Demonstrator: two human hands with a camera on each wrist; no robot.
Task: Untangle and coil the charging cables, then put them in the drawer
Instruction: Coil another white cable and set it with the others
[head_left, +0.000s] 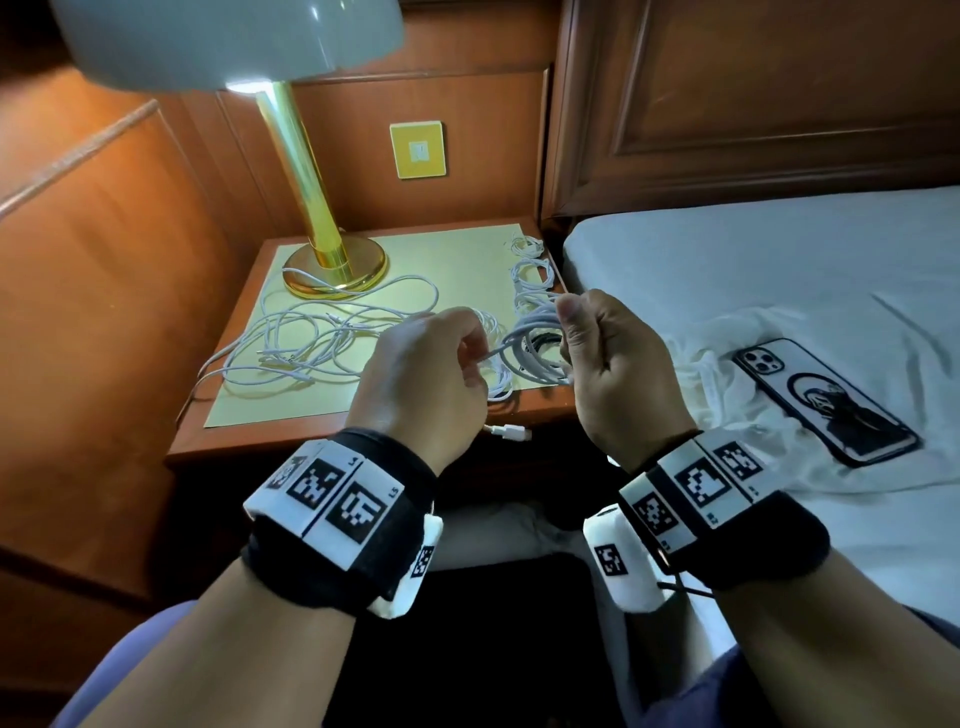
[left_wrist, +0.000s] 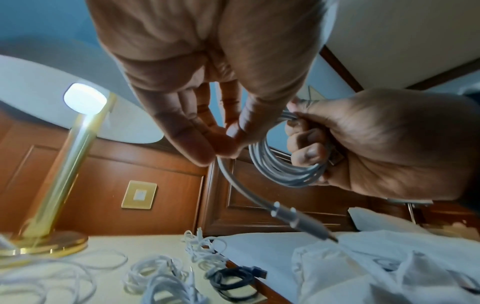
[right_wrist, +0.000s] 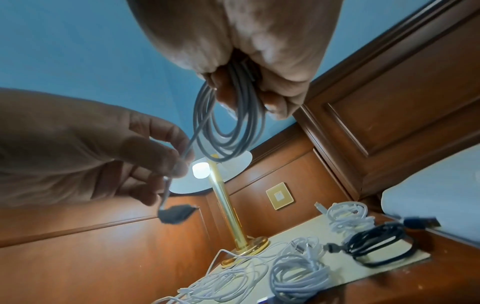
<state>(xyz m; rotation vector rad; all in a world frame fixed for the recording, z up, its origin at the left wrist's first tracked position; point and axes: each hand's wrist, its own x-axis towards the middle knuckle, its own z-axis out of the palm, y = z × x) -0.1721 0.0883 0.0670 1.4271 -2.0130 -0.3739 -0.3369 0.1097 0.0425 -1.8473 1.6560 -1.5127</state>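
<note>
Above the near edge of the nightstand surface (head_left: 249, 441), the right hand (head_left: 618, 374) has its grip clenched around a coiled white charging cable (left_wrist: 280, 168), and the left hand (head_left: 421, 384) pinches that cable's loose tail (plug end dangling below). Beneath both grips lie more coiled cables (right_wrist: 298, 275), one black (right_wrist: 376, 246), with a loose white tangle (head_left: 322, 338) further left.

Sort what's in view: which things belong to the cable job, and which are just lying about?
Job:
coil gripped by right hand
its free end, pinched by left hand
loose cables
white coils
black coil
nightstand

Lying about:
lamp
phone
bed
wall plate
</note>
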